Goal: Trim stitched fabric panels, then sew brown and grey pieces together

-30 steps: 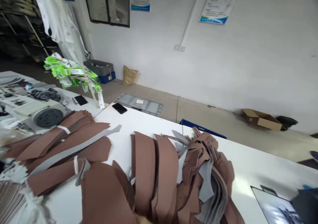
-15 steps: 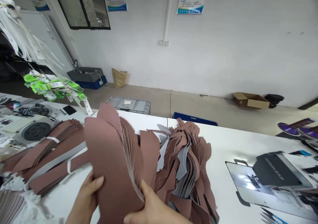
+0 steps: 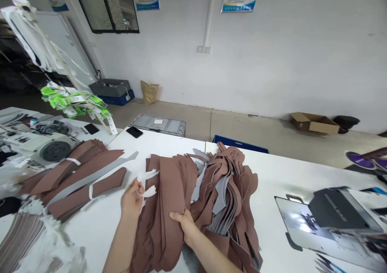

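"Checking hands?"
"Left hand (image 3: pixel 133 197): fingers pinched on white strip (image 3: pixel 149 192). Right hand (image 3: pixel 188 225): fingers partly hidden, clasping brown stack (image 3: pixel 171 194) on bench (image 3: pixel 269 184)."
"Beside it?"
"Brown-grey heap (image 3: pixel 228 208), just right."

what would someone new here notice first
Probably the brown stack low in the middle, on the white table, gripped by the right hand, with the left hand beside it pinching a white strip. Next, perhaps, the bright green bundle at left and the purple discs at the right edge.

Plain brown panels (image 3: pixel 171 184); white strip (image 3: pixel 150 191)
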Demonstrator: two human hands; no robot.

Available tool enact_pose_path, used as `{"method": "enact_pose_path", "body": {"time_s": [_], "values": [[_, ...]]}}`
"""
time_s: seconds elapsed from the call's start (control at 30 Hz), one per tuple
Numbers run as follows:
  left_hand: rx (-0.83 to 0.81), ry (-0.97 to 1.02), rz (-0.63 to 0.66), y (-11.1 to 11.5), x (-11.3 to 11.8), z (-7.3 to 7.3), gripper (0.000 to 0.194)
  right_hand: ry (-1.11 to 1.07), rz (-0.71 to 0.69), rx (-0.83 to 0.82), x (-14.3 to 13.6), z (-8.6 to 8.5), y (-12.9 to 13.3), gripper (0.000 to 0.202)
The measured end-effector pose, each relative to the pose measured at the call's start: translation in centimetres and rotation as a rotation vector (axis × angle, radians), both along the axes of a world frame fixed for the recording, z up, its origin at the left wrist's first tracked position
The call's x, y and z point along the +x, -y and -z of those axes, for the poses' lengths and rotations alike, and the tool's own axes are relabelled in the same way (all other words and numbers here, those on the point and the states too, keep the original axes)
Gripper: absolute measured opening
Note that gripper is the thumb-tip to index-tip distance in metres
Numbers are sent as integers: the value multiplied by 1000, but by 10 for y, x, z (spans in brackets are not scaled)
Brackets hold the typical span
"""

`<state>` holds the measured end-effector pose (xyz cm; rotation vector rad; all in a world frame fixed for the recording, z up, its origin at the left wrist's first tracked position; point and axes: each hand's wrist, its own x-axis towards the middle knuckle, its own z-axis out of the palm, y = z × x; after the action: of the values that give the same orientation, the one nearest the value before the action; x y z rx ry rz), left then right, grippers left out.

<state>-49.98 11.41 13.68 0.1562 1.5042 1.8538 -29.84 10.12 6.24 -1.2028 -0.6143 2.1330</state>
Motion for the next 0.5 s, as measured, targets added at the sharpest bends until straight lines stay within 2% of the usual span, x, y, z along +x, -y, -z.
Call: {"method": "enact_pose_path", "body": {"time_s": [0.1, 0.13, 0.2, 0.27, 0.37, 0.43, 0.5], "values": [[38, -51, -81, 43, -28, -26, 42, 68, -23, 46, -2, -1, -1, 66], [8, -97, -126, 65, -38, -30, 45, 95, -39, 67, -2, 0, -2, 69], [-139, -248, -222, 115, -58, -27, 48, 159, -86, 111, -2, 4, -3, 74], [-407, -450, -299, 173, -78, -14, 48, 232, -151, 154, -1, 8, -5, 77], [-959, -776, -281, 255, -101, 6, 46, 342, -261, 216, -3, 16, -13, 83], [-1351, -957, -169, 292, -106, 15, 47, 441, -340, 237, -3, 20, -18, 86], [-1598, -1019, 16, 310, -100, 24, 48, 537, -407, 241, -2, 22, -20, 87]]}}
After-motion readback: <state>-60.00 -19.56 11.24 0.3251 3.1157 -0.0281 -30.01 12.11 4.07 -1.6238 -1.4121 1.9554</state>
